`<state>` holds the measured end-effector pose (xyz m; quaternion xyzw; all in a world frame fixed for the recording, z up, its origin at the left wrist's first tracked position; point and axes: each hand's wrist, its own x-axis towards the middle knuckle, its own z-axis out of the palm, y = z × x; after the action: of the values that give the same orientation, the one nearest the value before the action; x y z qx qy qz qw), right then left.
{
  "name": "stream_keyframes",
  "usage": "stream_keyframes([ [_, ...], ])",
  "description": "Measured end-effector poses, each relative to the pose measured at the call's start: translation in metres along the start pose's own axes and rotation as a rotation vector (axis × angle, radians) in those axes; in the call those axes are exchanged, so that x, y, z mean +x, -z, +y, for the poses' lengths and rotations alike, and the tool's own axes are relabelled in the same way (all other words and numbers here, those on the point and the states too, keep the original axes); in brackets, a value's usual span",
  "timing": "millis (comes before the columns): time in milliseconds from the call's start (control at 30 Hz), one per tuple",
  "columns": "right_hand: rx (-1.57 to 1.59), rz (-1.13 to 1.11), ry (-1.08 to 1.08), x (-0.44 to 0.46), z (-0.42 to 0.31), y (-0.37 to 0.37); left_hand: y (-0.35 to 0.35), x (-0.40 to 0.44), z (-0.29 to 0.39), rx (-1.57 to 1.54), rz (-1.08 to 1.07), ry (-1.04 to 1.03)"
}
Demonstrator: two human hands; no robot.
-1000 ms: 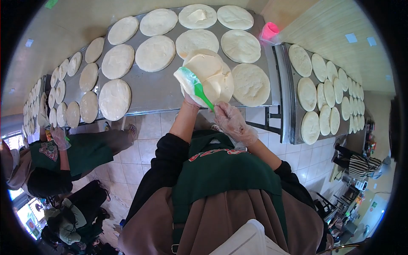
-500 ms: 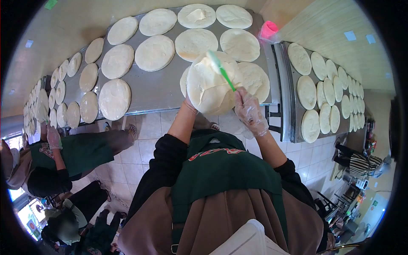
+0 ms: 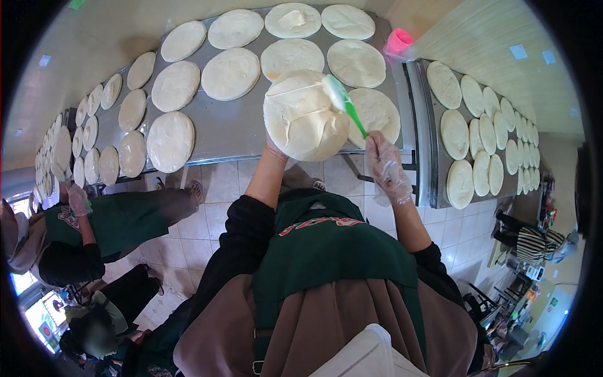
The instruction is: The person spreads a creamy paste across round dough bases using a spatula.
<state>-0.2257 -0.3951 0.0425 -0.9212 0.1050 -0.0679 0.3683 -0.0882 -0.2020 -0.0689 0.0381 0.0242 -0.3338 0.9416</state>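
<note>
1. The spatula [image 3: 356, 117] is showing a vivid green handle and a paler, mint-and-white blade.
2. The held round [image 3: 301, 119] is wearing swirls of pale cream yellow (rather like butter).
3. The other rounds [image 3: 230, 74] are showing off-white, a few faintly mottled.
4. The table [image 3: 220, 129] is gleaming silver-grey, and the cup [image 3: 399, 41] is glowing hot pink.
5. The apron [image 3: 333, 254] is showing dark green, its lettering [image 3: 320, 225] running red edged with white.
6. The brown garment [image 3: 333, 327] is meeting black sleeves [image 3: 247, 229].
7. A distant person's top [image 3: 532, 245] is carrying black and cream stripes.
</note>
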Motion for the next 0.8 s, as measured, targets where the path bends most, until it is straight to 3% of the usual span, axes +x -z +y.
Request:
stream_keyframes([
  [100,-0.145,0.053,0.061,0.000,0.012,-0.002,-0.008,0.001,-0.001,0.025,-0.003,-0.025],
  [267,-0.029,-0.122,0.092,-0.011,0.008,-0.010,-0.007,0.007,-0.008,-0.053,-0.078,-0.008],
  [400,0.079,-0.064,0.211,-0.019,0.001,-0.019,-0.014,0.012,-0.009,-0.105,-0.099,-0.004],
  [467,0.085,-0.177,0.133,-0.021,-0.007,-0.017,-0.013,0.016,-0.010,0.071,0.050,-0.081],
  [567,0.131,-0.222,0.148,-0.024,-0.009,-0.021,-0.021,0.017,-0.012,0.144,0.070,-0.121],
  [700,0.240,-0.260,0.127,-0.027,-0.015,-0.027,-0.017,0.014,-0.010,0.122,0.082,-0.115],
  [800,0.512,-0.436,-0.013,-0.028,-0.018,-0.035,0.003,0.015,-0.003,-0.061,0.016,-0.016],
])
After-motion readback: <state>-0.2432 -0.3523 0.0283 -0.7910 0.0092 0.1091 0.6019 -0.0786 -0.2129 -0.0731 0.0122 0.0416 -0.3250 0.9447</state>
